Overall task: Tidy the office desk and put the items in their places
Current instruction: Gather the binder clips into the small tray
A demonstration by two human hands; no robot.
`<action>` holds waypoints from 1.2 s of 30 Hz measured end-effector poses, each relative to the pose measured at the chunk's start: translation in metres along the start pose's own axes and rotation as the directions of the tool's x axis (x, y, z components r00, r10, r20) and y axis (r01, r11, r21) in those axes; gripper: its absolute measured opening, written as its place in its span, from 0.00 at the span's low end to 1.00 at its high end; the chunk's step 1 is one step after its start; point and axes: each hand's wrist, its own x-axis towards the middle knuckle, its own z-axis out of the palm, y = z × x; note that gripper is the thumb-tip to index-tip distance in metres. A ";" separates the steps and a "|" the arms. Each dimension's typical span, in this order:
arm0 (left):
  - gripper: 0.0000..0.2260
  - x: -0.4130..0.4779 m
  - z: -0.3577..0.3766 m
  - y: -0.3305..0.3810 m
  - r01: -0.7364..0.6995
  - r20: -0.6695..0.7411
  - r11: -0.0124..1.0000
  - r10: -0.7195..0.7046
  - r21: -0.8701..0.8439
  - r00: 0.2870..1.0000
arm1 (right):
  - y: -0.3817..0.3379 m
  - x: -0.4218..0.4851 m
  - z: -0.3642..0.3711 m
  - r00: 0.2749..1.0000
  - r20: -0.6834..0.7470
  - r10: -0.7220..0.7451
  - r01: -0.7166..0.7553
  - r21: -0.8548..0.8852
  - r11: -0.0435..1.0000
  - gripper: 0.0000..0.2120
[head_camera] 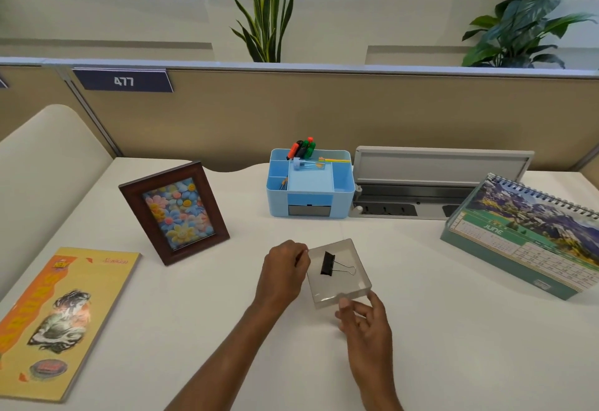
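— Where was the binder clip [328, 263]?
— Inside the clear tray [348, 294], between both hands. The right hand [366, 329] had its grip pinched on the tray's near edge; the left hand [285, 273] had fingers closed at its left rim.
— And farther off?
— Beyond them on the worktop [421, 329] stood the blue organizer [309, 183], holding markers [303, 148].

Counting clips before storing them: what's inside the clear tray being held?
One black binder clip lies in the clear tray, its wire handles pointing right. The tray's left edge and near corner are hidden behind fingers.
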 end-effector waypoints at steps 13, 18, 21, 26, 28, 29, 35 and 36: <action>0.08 0.029 -0.014 -0.007 -0.033 -0.045 0.999 0.034 0.021 0.998 | -0.023 0.030 0.021 0.975 -0.003 0.222 -0.203 0.398 0.895 0.17; 0.10 0.062 -0.032 -0.018 0.170 -0.185 0.914 -0.251 -0.369 0.950 | -0.029 0.043 0.019 0.962 0.040 0.269 -0.260 0.427 0.866 0.16; 0.17 0.099 -0.036 -0.041 0.381 -0.145 0.732 -0.543 -0.564 0.827 | -0.030 0.049 0.019 0.964 0.038 0.264 -0.255 0.422 0.870 0.16; 0.21 0.142 -0.024 -0.059 0.467 0.045 0.544 -0.617 -0.698 0.786 | -0.032 0.058 0.023 0.963 0.057 0.264 -0.263 0.410 0.873 0.15; 0.23 0.149 -0.018 -0.060 0.487 0.095 0.552 -0.591 -0.677 0.801 | -0.033 0.062 0.027 0.961 0.067 0.269 -0.273 0.408 0.871 0.15; 0.24 0.151 -0.015 -0.060 0.498 0.111 0.567 -0.580 -0.656 0.807 | -0.033 0.064 0.029 0.959 0.073 0.273 -0.278 0.407 0.870 0.15; 0.18 0.154 -0.007 -0.058 0.441 0.094 0.648 -0.497 -0.620 0.863 | -0.037 0.080 0.046 0.950 0.103 0.295 -0.310 0.429 0.848 0.15; 0.17 0.154 -0.007 -0.058 0.426 0.076 0.662 -0.488 -0.617 0.870 | -0.038 0.083 0.049 0.949 0.107 0.297 -0.313 0.437 0.843 0.15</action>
